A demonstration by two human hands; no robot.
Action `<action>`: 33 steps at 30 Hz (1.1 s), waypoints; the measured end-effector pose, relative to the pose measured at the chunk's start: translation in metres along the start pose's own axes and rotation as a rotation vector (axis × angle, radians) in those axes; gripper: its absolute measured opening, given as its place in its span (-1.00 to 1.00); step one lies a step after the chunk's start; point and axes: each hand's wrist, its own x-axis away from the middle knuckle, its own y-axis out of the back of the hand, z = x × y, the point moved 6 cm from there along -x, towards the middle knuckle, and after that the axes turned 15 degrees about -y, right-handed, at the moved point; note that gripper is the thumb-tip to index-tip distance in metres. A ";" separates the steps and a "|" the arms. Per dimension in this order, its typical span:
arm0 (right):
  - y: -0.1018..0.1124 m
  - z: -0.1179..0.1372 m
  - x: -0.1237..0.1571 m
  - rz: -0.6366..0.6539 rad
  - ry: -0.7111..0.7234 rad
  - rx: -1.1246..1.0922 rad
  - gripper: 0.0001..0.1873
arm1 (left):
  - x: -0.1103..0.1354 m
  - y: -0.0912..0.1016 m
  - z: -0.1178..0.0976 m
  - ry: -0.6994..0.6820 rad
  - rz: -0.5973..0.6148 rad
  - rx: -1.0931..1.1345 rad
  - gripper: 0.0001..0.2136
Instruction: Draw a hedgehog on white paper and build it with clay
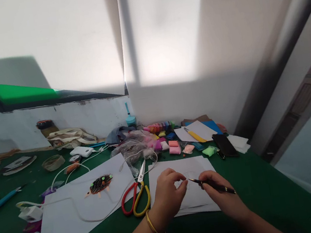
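My right hand point(218, 193) grips a black pen point(217, 187) with gold trim, its metal tip pointing left. Close to that tip is my left hand point(171, 192), thumb and forefinger pinched together; whatever lies between them is too small to make out. A yellow bangle circles the left wrist. Both hands are over a stack of white paper point(160, 172), where a faint pencil-like outline shows, partly covered by the fingers. Scissors point(139, 189) with one red and one yellow handle lie left of the stack, blades pointing away.
A sheet point(72, 222) at left bears a hedgehog figure point(100, 184); a white cable point(79, 213) runs across it. Behind the stack lie clay packs point(174, 148), a plastic bag point(131, 147), a yellow cutter point(195, 135) and a black phone point(224, 145). A wall stands behind the green table.
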 end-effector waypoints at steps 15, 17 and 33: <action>0.034 -0.051 -0.046 -0.273 -0.152 0.179 -0.84 | 0.046 -0.019 0.062 -0.063 0.399 -0.319 -0.52; 0.032 -0.054 -0.049 -0.268 -0.146 0.212 -0.83 | 0.046 -0.021 0.062 -0.065 0.437 -0.308 -0.53; 0.030 -0.061 -0.056 -0.262 -0.172 0.275 -0.82 | 0.047 -0.024 0.063 -0.056 0.458 -0.315 -0.55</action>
